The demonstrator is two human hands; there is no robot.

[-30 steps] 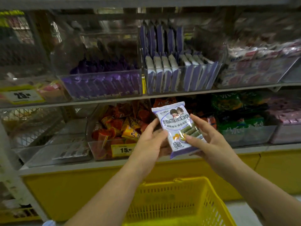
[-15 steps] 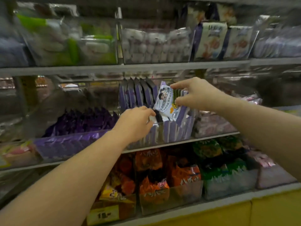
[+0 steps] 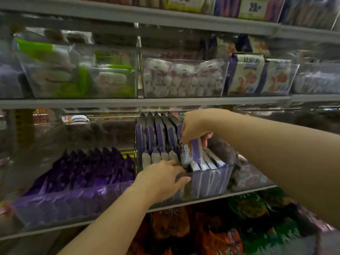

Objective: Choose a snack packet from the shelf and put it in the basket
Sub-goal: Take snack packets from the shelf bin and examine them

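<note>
My right hand [image 3: 196, 128] grips the top of a white and purple snack packet [image 3: 191, 153], which stands partly down in a clear bin [image 3: 211, 181] of like packets on the middle shelf. My left hand [image 3: 161, 178] reaches into the same bin, its fingers among the packets just left of the held one and its thumb over the bin's front wall. The basket is out of view.
A clear bin of dark purple packets [image 3: 88, 168] sits left of my hands. The shelf above holds bins of green-white [image 3: 79, 72] and pink-white [image 3: 182, 78] packets. Orange [image 3: 184, 229] and green [image 3: 257, 214] bags fill the shelf below.
The view has tilted up off the basket to the shelves. My right hand has carried the packet from chest height up to the bin and lowered it in; my left hand has let go and reached into the bin.
</note>
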